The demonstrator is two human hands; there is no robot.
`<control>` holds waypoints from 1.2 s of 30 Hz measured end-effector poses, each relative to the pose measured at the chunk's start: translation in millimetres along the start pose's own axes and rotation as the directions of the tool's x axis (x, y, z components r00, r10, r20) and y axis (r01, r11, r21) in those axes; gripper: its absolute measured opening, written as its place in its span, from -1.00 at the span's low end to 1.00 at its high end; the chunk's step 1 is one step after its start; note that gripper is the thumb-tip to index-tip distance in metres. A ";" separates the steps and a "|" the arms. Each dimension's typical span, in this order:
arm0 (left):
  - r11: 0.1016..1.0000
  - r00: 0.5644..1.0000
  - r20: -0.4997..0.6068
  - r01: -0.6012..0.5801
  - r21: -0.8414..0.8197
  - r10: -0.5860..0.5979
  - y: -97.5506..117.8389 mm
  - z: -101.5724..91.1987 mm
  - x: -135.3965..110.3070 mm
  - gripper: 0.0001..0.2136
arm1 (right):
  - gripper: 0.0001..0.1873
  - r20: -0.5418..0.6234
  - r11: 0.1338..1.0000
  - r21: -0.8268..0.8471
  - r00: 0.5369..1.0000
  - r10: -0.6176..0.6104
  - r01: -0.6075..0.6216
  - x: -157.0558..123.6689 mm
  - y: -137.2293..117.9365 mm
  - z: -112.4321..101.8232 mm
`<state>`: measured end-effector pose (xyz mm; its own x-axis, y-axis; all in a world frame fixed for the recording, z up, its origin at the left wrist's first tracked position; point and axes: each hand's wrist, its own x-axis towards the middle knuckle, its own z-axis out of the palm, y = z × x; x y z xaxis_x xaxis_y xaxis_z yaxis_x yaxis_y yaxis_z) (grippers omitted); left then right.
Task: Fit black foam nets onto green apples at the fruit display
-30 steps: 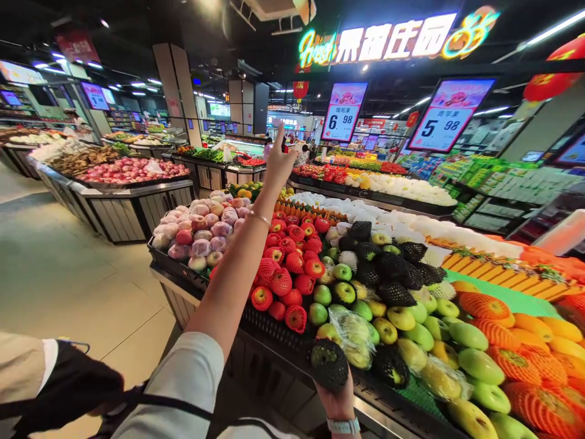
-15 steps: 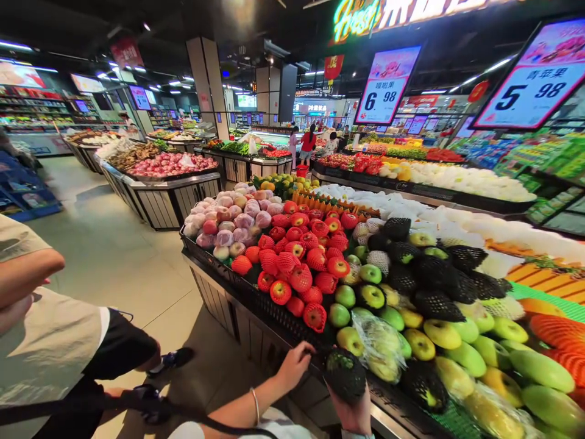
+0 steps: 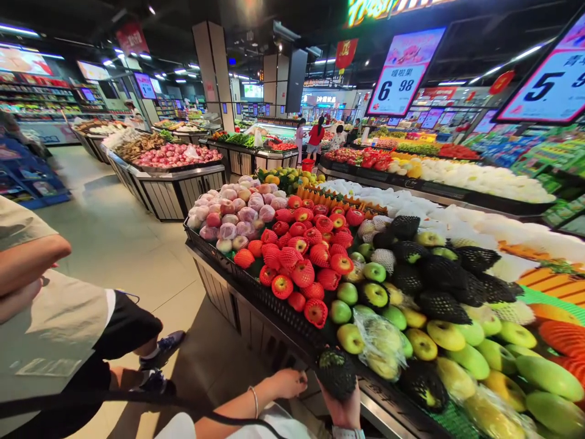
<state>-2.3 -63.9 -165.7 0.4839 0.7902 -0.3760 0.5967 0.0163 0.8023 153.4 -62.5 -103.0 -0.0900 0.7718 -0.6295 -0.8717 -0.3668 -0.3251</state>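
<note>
My right hand (image 3: 342, 407) is closed from below around a dark green fruit in a black foam net (image 3: 337, 373), at the front rim of the fruit stand. The net hides much of the fruit, so its kind is unclear. Just left of it is my left hand (image 3: 289, 384), with a bracelet on the wrist. Its fingers are curled together, apart from the netted fruit, and nothing shows in them. Close by on the stand lie a plastic-wrapped pack of fruit (image 3: 381, 344), green apples (image 3: 347, 294) and another black-netted fruit (image 3: 424, 385).
Red apples in foam nets (image 3: 304, 273) and wrapped pale pink fruit (image 3: 247, 213) fill the stand's left part. Mangoes (image 3: 548, 375) lie at right. A person in a beige shirt (image 3: 59, 317) stands at left on the tiled floor (image 3: 155, 262). Price screens (image 3: 404, 73) hang above.
My left hand has drawn back slightly from the netted fruit, its fingers curling in. My right hand, still holding the fruit, has shifted a little left. The view has turned slightly.
</note>
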 end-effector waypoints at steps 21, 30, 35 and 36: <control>0.998 0.968 -0.249 0.030 -0.059 -0.043 18.2 -16.9 -1.9 -0.74 | -0.71 0.048 0.999 -0.027 0.999 -0.020 0.022 -0.2 12.0 1.3; 0.947 0.853 -0.512 -0.237 -0.215 0.097 38.1 -29.7 -19.5 -0.47 | -0.78 0.082 0.999 -0.008 0.996 0.032 -0.032 -5.5 20.0 7.6; 0.831 0.696 -0.552 -0.557 -0.010 0.460 62.4 -42.4 -39.6 -0.42 | -0.85 0.069 0.994 -0.059 0.993 0.095 -0.091 -8.0 28.8 8.7; 0.815 0.690 -0.507 -0.578 0.044 0.517 67.6 -44.6 -41.9 -0.47 | -0.85 0.072 0.995 -0.074 0.994 0.078 -0.073 -8.0 30.3 8.3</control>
<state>-10.7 -68.5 -75.0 0.3181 0.8642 0.3899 0.2344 -0.4702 0.8509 123.8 -75.5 -102.0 -0.1924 0.7764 -0.6002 -0.8245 -0.4595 -0.3301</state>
